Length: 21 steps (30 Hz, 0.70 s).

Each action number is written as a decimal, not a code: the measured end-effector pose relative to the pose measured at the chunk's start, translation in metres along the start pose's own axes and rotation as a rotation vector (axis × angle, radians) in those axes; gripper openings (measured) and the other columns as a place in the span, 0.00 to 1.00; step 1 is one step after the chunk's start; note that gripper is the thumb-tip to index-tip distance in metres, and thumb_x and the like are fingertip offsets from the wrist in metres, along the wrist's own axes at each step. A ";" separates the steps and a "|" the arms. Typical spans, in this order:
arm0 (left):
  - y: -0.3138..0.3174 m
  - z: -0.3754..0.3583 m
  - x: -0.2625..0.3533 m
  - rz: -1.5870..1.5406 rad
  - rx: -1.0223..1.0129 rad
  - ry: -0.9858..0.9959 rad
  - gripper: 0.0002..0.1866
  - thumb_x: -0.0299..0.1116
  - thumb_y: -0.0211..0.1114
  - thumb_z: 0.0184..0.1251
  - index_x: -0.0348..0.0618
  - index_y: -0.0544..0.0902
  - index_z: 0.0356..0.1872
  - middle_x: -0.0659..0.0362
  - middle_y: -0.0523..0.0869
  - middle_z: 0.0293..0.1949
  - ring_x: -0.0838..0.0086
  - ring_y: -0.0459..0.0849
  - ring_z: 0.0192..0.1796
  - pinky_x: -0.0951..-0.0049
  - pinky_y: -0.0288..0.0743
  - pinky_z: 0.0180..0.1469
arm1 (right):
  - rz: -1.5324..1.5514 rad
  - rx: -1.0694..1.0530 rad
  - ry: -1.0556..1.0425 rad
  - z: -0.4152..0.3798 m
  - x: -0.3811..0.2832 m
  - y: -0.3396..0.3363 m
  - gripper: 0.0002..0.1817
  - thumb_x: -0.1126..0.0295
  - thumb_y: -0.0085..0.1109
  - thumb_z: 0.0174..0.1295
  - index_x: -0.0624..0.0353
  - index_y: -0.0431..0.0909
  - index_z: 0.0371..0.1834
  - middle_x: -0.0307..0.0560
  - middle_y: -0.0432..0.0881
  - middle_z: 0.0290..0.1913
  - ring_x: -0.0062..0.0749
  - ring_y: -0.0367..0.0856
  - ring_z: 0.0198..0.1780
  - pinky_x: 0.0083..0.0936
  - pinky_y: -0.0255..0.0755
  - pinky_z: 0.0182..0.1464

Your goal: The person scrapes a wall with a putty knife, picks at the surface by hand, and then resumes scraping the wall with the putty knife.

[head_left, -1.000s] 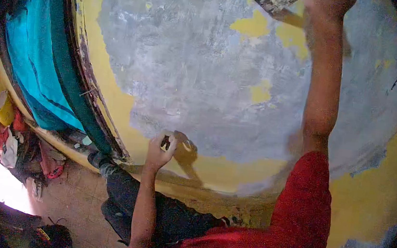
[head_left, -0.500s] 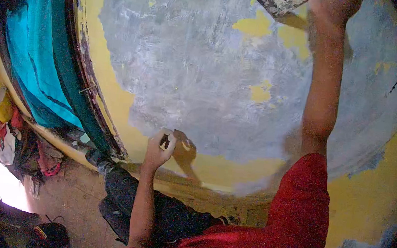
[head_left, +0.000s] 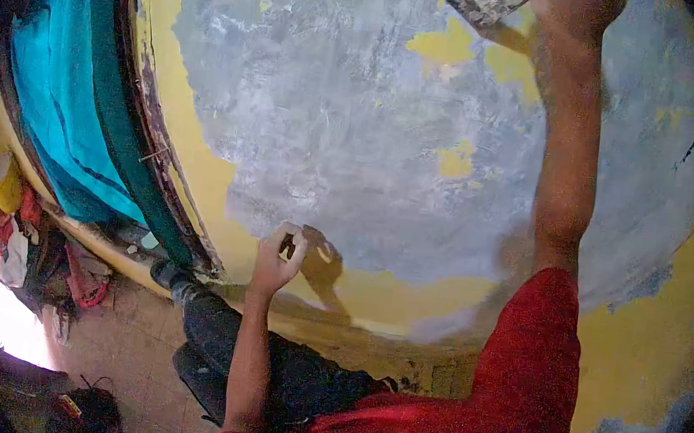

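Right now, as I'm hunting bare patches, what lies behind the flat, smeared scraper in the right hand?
Behind the scraper is the yellow wall, broadly coated grey, with bare yellow patches just below. What the scraper covers cannot be seen.

Head-worn view, looking forward and down, near the wall (head_left: 346, 140)

A turquoise curtain (head_left: 79, 112) hangs at the left, beside a dark frame (head_left: 148, 115) with chipped edges. Near its lower end sits a yellow container (head_left: 3, 185), tilted in this view. Just below lies a heap of red, white and dark cloths (head_left: 14, 259) on a brownish floor (head_left: 151, 348). Beyond glares a bright opening (head_left: 10, 325); near the bottom edge is a black object (head_left: 93, 422), its kind unclear.
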<state>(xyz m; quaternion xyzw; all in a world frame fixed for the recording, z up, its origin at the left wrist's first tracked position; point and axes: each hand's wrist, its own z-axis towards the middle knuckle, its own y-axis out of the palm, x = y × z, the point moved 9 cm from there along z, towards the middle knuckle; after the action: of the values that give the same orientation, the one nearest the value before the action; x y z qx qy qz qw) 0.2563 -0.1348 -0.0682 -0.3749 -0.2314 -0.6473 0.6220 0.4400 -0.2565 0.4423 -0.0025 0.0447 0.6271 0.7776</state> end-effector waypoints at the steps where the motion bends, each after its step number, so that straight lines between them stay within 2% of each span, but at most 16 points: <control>1: 0.001 0.000 -0.002 0.012 -0.010 -0.022 0.05 0.26 0.66 0.72 0.41 0.78 0.36 0.61 0.78 0.26 0.79 0.74 0.25 0.72 0.69 0.30 | 0.052 -0.067 -0.041 0.005 0.001 -0.002 0.24 0.48 0.58 0.76 0.46 0.63 0.25 0.27 0.55 0.15 0.17 0.48 0.11 0.24 0.45 0.15; 3: 0.002 -0.001 0.001 0.028 -0.012 -0.003 0.05 0.26 0.66 0.72 0.41 0.78 0.36 0.61 0.78 0.25 0.78 0.74 0.25 0.72 0.69 0.30 | 0.094 -0.133 -0.080 0.004 0.000 -0.003 0.24 0.48 0.58 0.77 0.46 0.63 0.25 0.27 0.55 0.14 0.17 0.47 0.11 0.24 0.45 0.15; 5: -0.001 0.001 0.003 0.054 0.005 0.018 0.04 0.26 0.65 0.72 0.41 0.78 0.37 0.60 0.78 0.25 0.78 0.74 0.24 0.72 0.69 0.30 | -0.075 0.077 -0.039 0.000 0.004 -0.008 0.25 0.49 0.58 0.77 0.46 0.63 0.23 0.27 0.55 0.14 0.16 0.47 0.11 0.23 0.45 0.14; 8: 0.001 0.000 0.006 0.059 -0.023 0.047 0.04 0.26 0.65 0.72 0.41 0.79 0.37 0.60 0.77 0.24 0.78 0.73 0.23 0.72 0.69 0.29 | -0.034 -0.028 -0.064 0.003 0.001 -0.003 0.25 0.49 0.58 0.77 0.46 0.63 0.23 0.26 0.55 0.14 0.15 0.47 0.11 0.23 0.44 0.14; 12: -0.001 0.001 0.004 0.021 0.024 0.066 0.04 0.27 0.66 0.72 0.41 0.79 0.38 0.60 0.77 0.23 0.77 0.74 0.23 0.72 0.68 0.28 | -0.062 0.071 -0.044 -0.007 -0.005 0.004 0.24 0.49 0.58 0.77 0.45 0.64 0.25 0.26 0.53 0.14 0.15 0.47 0.11 0.23 0.44 0.14; 13: -0.001 -0.001 0.004 -0.002 0.021 0.085 0.04 0.27 0.66 0.72 0.41 0.79 0.38 0.60 0.77 0.23 0.77 0.74 0.23 0.72 0.68 0.29 | -0.060 0.071 -0.039 0.003 0.009 -0.012 0.24 0.49 0.58 0.77 0.45 0.64 0.25 0.26 0.53 0.14 0.15 0.47 0.11 0.23 0.44 0.14; 15: 0.001 -0.002 0.000 0.007 0.019 0.068 0.04 0.27 0.66 0.72 0.41 0.79 0.38 0.60 0.77 0.23 0.77 0.74 0.23 0.72 0.68 0.29 | 0.472 -0.344 0.275 0.017 0.052 -0.009 0.24 0.49 0.57 0.77 0.45 0.63 0.25 0.26 0.53 0.13 0.15 0.47 0.11 0.23 0.45 0.14; 16: 0.001 -0.002 -0.001 0.016 0.021 0.054 0.04 0.27 0.66 0.72 0.41 0.79 0.37 0.60 0.77 0.23 0.77 0.74 0.23 0.72 0.68 0.29 | 0.467 -0.341 0.276 0.017 0.058 -0.017 0.24 0.49 0.57 0.77 0.45 0.63 0.25 0.26 0.53 0.13 0.15 0.47 0.11 0.23 0.45 0.14; 17: 0.000 -0.001 -0.001 0.015 0.022 0.055 0.04 0.27 0.66 0.72 0.41 0.79 0.37 0.60 0.77 0.23 0.77 0.74 0.23 0.72 0.68 0.29 | 0.601 -0.253 0.318 0.019 0.068 -0.027 0.24 0.49 0.57 0.77 0.45 0.63 0.25 0.26 0.53 0.13 0.15 0.47 0.11 0.23 0.45 0.14; 18: 0.000 0.000 0.003 0.018 -0.009 0.047 0.04 0.26 0.66 0.72 0.40 0.78 0.37 0.60 0.78 0.24 0.77 0.74 0.24 0.72 0.68 0.30 | 0.738 -0.166 0.358 0.018 0.072 -0.026 0.24 0.49 0.57 0.77 0.45 0.63 0.25 0.26 0.53 0.13 0.15 0.47 0.11 0.23 0.46 0.15; 19: 0.002 0.000 0.004 0.020 -0.041 0.036 0.05 0.26 0.66 0.72 0.40 0.78 0.37 0.60 0.78 0.25 0.78 0.74 0.25 0.72 0.68 0.30 | 0.743 -0.170 0.361 0.010 0.058 -0.005 0.24 0.49 0.57 0.77 0.45 0.63 0.25 0.26 0.53 0.13 0.15 0.47 0.11 0.23 0.46 0.15; 21: 0.003 -0.001 -0.001 0.007 -0.020 0.017 0.05 0.26 0.66 0.72 0.40 0.78 0.37 0.60 0.78 0.25 0.78 0.74 0.25 0.72 0.68 0.30 | -0.041 -0.084 -0.053 0.001 0.000 0.005 0.24 0.49 0.58 0.77 0.44 0.63 0.24 0.26 0.53 0.14 0.15 0.46 0.11 0.24 0.46 0.15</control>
<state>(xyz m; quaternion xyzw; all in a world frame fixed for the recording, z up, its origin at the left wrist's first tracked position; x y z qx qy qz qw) 0.2587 -0.1354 -0.0695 -0.3765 -0.2182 -0.6506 0.6224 0.4356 -0.2551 0.4438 -0.0192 -0.0024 0.6121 0.7905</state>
